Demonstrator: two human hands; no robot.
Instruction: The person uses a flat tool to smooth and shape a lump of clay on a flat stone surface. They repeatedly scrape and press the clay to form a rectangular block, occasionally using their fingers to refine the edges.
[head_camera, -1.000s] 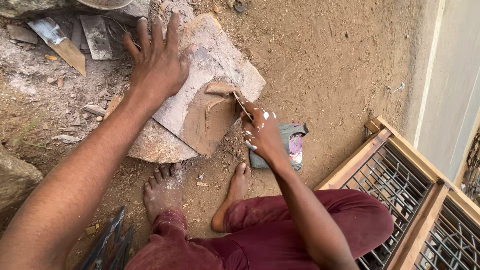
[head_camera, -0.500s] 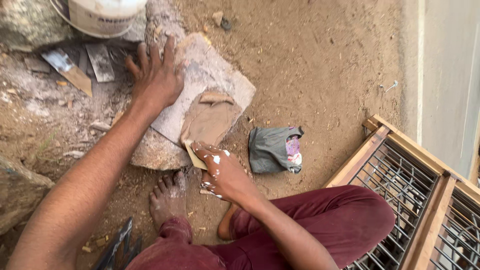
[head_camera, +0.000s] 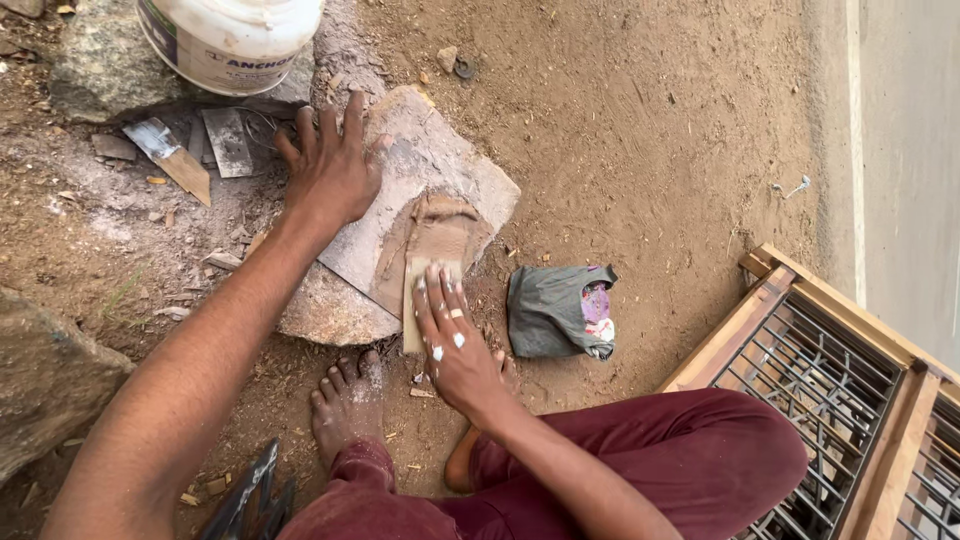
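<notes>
- While you sit on the bare dirt with your feet drawn in, your left hand (head_camera: 333, 170) lies flat and spread wide on the far edge of the flat stone slab (head_camera: 440, 170), fingers splayed, gripping nothing, only pressing down.
- Your right hand (head_camera: 452, 335) rests palm-down with the fingers straight and together on a small rectangular piece, likely a strip of abrasive paper or a thin scraper (head_camera: 418, 300); the view does not let you tell which. The hand is not curled around it, just laid flat on top, and white flecks mark the knuckles.
- That piece lies on the near part of the slab, its far end touching a smear of brown putty-like paste (head_camera: 440, 228) heaped near the slab's middle.
- The paste looks soft and sticky, so it should drag and smear rather than lift cleanly. The thin piece looks light and somewhat flexible; flat pressure from the fingertips suits it better than a pinch at the edge.
- The slab seems heavy and stiff, resting partly on a rounder stone (head_camera: 330, 312) beneath, so it may rock; your spread left palm is well placed to steady it.
- Just beyond your left hand sit a white plastic bucket (head_camera: 230, 40) and two putty knives (head_camera: 180, 160) on the ground.
- A grey plastic bag (head_camera: 555, 312) lies just right of your right hand, and a wooden frame with a metal grille (head_camera: 820, 380) is well apart to the right.
</notes>
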